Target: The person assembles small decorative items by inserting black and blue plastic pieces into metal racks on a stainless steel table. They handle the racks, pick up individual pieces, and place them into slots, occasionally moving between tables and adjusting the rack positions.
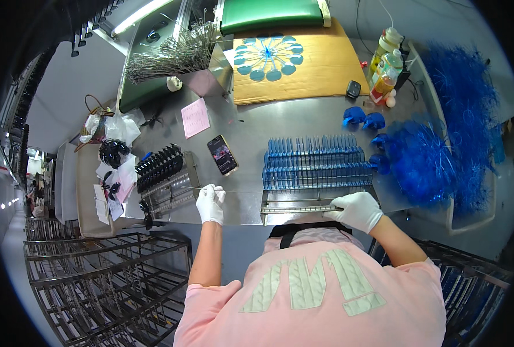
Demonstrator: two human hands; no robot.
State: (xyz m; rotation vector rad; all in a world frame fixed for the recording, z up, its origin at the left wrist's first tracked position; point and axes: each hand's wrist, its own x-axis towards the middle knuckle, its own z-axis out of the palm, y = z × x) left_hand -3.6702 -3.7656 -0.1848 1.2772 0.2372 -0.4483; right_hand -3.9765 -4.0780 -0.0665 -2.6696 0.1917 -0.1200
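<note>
A thin metal rod (242, 191) is pinched in the fingers of my white-gloved left hand (210, 203); it reaches sideways toward the rack on the right. My right hand (358, 211), also gloved, has its fingers closed at the front bar of a metal rack (294, 210). Two rows of translucent blue flat pieces (314, 173) stand upright in that rack. Left of my left hand lies another metal rack (170, 194) with a row of glossy black pieces (159, 168). Beyond that hand rests a phone (222, 155) with its screen lit.
Blue pieces and a bristly blue heap (419, 162) crowd the right side. At the back lie a cardboard sheet (326, 75), a bundle of metal wires (176, 58) and bottles (387, 72). A pink paper (196, 118) lies near them. Metal shelving (106, 283) stands lower left.
</note>
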